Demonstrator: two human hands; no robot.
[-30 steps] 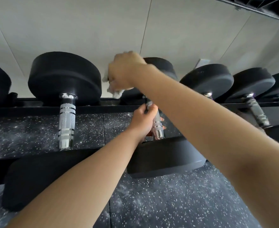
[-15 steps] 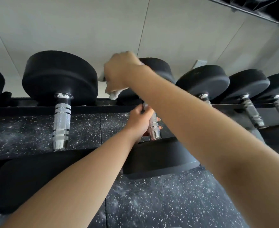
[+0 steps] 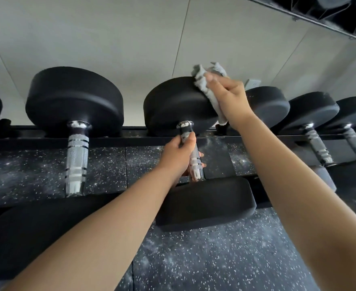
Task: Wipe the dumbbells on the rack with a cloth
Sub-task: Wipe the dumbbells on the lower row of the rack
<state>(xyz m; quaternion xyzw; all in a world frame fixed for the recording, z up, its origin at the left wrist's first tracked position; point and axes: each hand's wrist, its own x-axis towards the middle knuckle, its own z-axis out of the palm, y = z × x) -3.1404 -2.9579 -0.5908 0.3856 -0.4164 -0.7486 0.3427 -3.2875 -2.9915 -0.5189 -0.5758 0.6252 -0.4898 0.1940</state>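
Rack, right hand holds cloth on dumbbell, left hand grips handle

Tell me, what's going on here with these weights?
A person is wiping dumbbells on a rack. The left hand grips the metal handle of one dumbbell, while the right hand holds a grey cloth against the upper edge of its far black head. More sit on either side.
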